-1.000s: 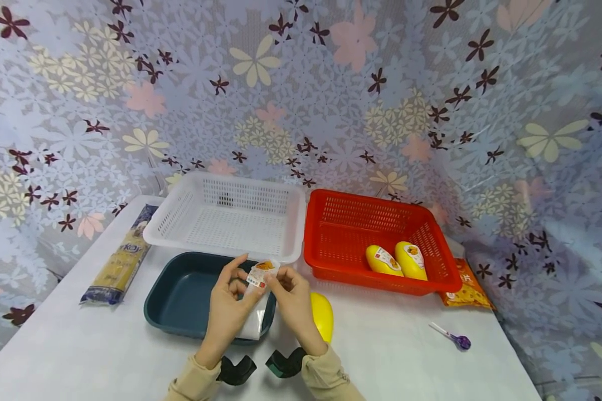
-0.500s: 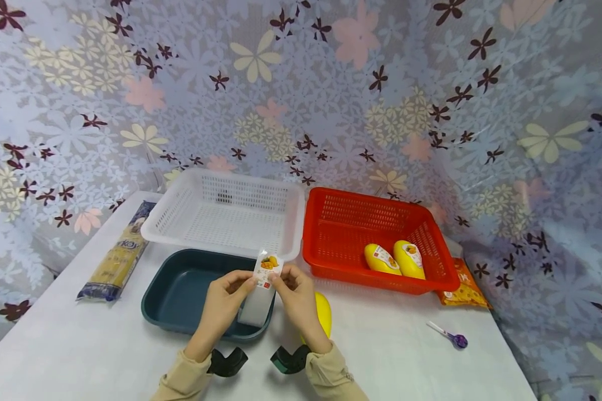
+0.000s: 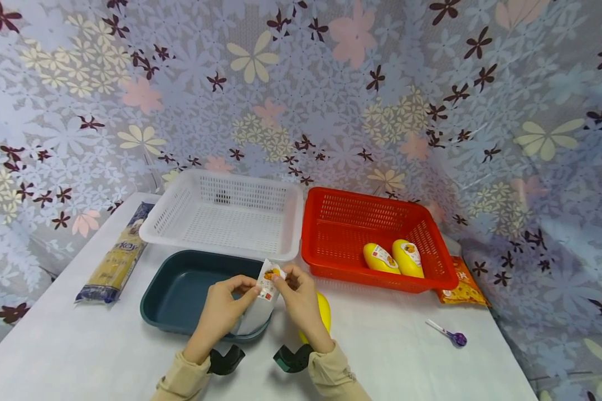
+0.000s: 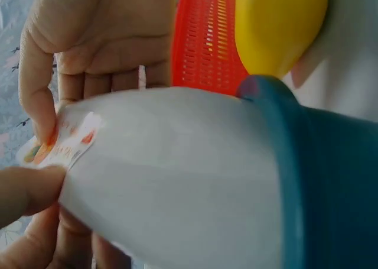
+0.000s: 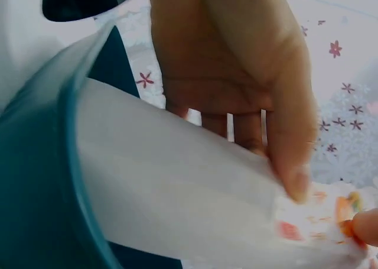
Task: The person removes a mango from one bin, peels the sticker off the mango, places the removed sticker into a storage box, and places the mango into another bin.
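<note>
Both hands meet over the right end of a dark teal basin (image 3: pixel 180 289). Between them hangs a white strip of sticker backing paper (image 4: pixel 177 168), its lower end inside the basin. A mango-picture sticker (image 3: pixel 267 288) is at the strip's top end. My left hand (image 3: pixel 226 303) pinches the strip's left edge between thumb and fingers. On the other side, my right hand (image 3: pixel 301 295) has its thumb on the sticker and pinches it at the upper right. Whether the sticker has lifted from the backing, I cannot tell. A yellow mango-shaped item (image 3: pixel 324 312) lies beside my right wrist, partly covered.
A white basket (image 3: pixel 231 223) stands behind the basin. The red basket (image 3: pixel 346 234) to its right holds two labelled yellow mango-shaped items (image 3: pixel 408 259). An orange snack bag (image 3: pixel 464 284) and a lollipop (image 3: pixel 451 335) lie at right, a pasta packet (image 3: pixel 115 259) at left.
My left fingers, spread earlier, have come together on the strip's edge. The strip was first raised, then lowered and tilted slightly right. My right thumb has moved up across the sticker.
</note>
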A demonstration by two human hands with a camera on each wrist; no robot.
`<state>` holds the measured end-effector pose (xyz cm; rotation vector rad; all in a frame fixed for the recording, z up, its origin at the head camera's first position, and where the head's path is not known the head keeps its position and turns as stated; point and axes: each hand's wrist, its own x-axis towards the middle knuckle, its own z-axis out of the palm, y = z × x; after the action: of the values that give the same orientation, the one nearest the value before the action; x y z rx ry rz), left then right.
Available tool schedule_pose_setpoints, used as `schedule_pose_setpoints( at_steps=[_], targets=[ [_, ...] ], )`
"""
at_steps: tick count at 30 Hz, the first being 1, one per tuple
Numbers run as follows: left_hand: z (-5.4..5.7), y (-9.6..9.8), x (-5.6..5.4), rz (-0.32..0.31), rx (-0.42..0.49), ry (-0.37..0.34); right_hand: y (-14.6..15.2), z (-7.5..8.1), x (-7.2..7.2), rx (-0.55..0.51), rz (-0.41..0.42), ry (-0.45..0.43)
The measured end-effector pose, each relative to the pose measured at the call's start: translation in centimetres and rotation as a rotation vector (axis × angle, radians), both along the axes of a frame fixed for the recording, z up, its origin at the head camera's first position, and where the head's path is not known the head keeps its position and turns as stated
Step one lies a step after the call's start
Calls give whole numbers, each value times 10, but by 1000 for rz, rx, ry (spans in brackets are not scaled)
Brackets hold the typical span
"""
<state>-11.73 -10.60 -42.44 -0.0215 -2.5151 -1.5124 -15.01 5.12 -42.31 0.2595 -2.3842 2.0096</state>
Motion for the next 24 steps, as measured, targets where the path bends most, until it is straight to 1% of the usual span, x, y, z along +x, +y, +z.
schedule_pose_setpoints(
  at_steps=[5, 8, 10, 13, 15, 18, 20, 24],
  targets=[
    [-1, -2, -1, -68, -45, -65, 7, 2, -2, -19, -27, 22],
    [0, -4, -1, -94, -77, -79, 9, 0, -3, -12, -13, 14],
    [1, -7, -1, -104, -93, -88, 11, -1, -3, 12, -11, 19],
    [1, -14, -1, -87, -144, -101, 15, -2, -4, 44, -40, 53],
    [1, -19, -2, -57, -190, -108, 20, -2, -5, 51, -80, 72],
    [-1, -23, -3, -11, -241, -114, 36, -4, -5, 45, -131, 72],
    [-3, -25, -5, 8, -247, -115, 46, -4, -5, 42, -154, 59],
    [-6, -26, -7, 8, -244, -120, 61, -3, -3, 62, -175, 43]
  ],
)
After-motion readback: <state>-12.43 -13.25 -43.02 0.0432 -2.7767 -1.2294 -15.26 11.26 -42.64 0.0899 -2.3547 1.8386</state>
